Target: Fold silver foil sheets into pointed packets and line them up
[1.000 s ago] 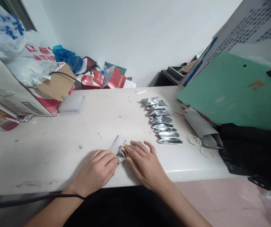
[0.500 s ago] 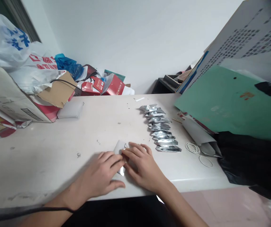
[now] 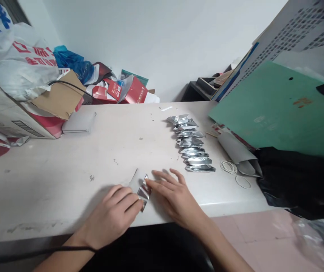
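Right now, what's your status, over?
Left hand and right hand both pinching foil piece on table. Folded foil row beside, apart.

left hand (image 3: 113, 215), right hand (image 3: 176, 196), foil packet (image 3: 143, 190)
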A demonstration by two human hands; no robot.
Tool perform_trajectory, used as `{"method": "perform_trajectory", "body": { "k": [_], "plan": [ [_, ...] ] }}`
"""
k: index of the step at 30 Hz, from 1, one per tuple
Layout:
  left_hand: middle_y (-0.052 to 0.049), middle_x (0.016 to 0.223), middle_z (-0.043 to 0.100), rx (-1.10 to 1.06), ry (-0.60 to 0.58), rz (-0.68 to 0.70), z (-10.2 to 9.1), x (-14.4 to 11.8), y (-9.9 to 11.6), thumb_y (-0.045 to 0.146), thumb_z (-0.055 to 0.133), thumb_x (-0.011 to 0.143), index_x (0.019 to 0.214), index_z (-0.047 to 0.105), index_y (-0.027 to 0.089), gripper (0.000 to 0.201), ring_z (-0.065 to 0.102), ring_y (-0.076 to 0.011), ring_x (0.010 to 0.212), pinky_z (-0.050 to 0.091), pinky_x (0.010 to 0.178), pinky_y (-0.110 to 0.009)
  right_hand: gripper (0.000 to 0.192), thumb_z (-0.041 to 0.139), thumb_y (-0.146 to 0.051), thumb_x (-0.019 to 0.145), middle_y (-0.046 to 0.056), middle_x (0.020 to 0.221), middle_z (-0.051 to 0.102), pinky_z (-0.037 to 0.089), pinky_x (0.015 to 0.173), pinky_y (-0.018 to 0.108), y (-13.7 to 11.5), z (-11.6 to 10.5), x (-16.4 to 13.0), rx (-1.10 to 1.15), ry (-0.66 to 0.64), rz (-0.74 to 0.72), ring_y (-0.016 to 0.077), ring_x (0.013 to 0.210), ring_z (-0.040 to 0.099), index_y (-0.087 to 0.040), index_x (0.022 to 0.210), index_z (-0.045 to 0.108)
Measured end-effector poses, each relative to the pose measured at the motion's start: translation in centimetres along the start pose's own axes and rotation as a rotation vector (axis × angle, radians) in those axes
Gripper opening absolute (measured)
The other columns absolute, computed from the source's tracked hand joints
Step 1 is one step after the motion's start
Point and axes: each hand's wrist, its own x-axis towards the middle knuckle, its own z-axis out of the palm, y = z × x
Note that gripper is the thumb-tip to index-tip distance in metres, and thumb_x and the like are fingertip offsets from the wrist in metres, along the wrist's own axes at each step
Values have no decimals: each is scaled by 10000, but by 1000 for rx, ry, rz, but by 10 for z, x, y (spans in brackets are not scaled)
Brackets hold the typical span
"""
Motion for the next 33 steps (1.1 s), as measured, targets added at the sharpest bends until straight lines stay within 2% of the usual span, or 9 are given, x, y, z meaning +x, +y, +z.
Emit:
{"method": "perform_trajectory", "body": {
  "k": [3,8,11,15,19,21,25,29,33],
  "plan": [
    [-34,1055,767,68,-42,9,2,14,-21,61,511,1066,1125,688,191,227,710,-222,1034,567,925,-406,581,481,-29,1036,19,1145,845,249,1263,577,18,1,7,-187,90,-10,276,1417,629,-311,1531,598],
    [-37,1067,775,32,-31,-46,10,16,-39,104,538,1065,1147,681,195,189,724,-233,1048,600,888,-404,303,596,-209,1101,9,1141,846,245,1258,544,16,7,23,-308,179,9,275,1254,712,-313,1355,725],
    [-38,1092,779,29,-16,-73,12,10,-39,129,552,1075,1146,693,202,175,722,-237,1068,611,919,-417,209,607,-232,1104,15,1126,842,265,1233,503,4,18,29,-294,249,87,241,1144,738,-302,1208,774],
    [-39,1167,783,44,2,-79,13,9,-34,128,540,1081,1117,723,223,210,717,-239,1128,618,967,-427,190,623,-199,1077,27,1077,837,272,1213,497,-4,27,32,-310,280,146,248,1140,727,-286,1117,786],
    [-61,1315,761,49,-12,-50,15,16,-31,125,541,1072,1288,703,213,284,687,-267,1269,608,1028,-454,183,625,-222,1086,33,1091,830,276,1196,494,-4,25,31,-297,248,125,248,1133,715,-278,1178,772],
    [-64,1280,773,40,-11,-42,18,17,-31,121,539,1069,1333,684,198,311,694,-272,1263,610,1027,-458,191,610,-241,1100,30,1080,827,277,1182,490,-3,23,30,-281,246,119,243,1122,713,-284,1197,769],
    [-52,1182,789,-6,10,-95,22,13,-30,148,539,1087,1231,696,198,219,722,-261,1191,622,1011,-452,173,637,-267,1092,14,1097,824,270,1175,493,-1,24,27,-231,247,125,235,1139,706,-321,1176,779],
    [-48,1162,784,-62,71,-172,24,9,-26,165,536,1097,1121,669,211,142,722,-254,1188,622,1032,-458,163,676,-283,1062,27,1110,817,278,1173,519,-4,29,26,-225,268,198,255,1174,688,-345,1161,791],
    [-63,1172,761,-114,137,-276,29,8,-23,159,528,1084,1096,650,225,139,711,-252,1192,631,1021,-463,248,659,-310,1061,56,1195,801,287,1179,529,-10,31,23,-264,212,224,284,1267,651,-345,1282,764]
  ]
}}
